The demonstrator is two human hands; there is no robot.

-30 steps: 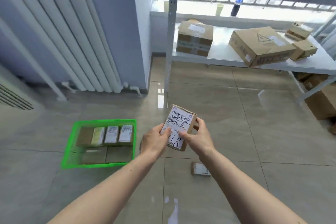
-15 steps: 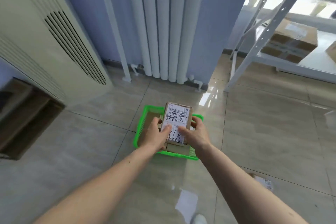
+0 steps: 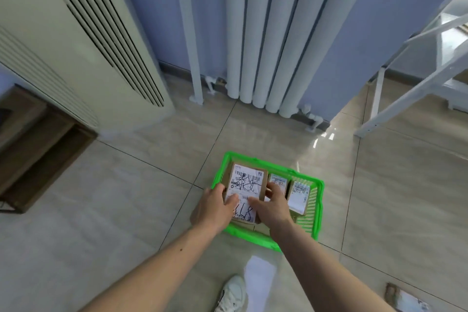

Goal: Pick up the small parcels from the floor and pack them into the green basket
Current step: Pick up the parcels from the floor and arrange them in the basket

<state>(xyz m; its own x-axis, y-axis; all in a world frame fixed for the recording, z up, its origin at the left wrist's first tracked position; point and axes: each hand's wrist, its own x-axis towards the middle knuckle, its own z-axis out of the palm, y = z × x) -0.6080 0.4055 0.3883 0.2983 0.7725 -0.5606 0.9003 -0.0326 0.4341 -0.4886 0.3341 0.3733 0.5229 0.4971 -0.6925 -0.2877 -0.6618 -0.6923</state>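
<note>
A brown cardboard parcel [image 3: 247, 186] with a white label and black scribbles is held flat over the left side of the green basket [image 3: 317, 208]. My left hand [image 3: 215, 208] grips its left edge and my right hand [image 3: 272, 204] its right edge. Inside the basket, to the right, stand two smaller labelled parcels [image 3: 298, 196] side by side. More brown parcels lie under the held one, mostly hidden. Another small parcel [image 3: 407, 300] lies on the floor at the bottom right.
The basket sits on beige floor tiles. A white radiator [image 3: 268, 33] and blue wall stand behind it, a tall air conditioner [image 3: 83, 33] at left, a white shelf frame [image 3: 415, 78] at right. My white shoe [image 3: 231, 294] is near the bottom.
I turned left from the shelf towards the basket and carried the parcel there. It has come down from above the basket to lie low over its left side.
</note>
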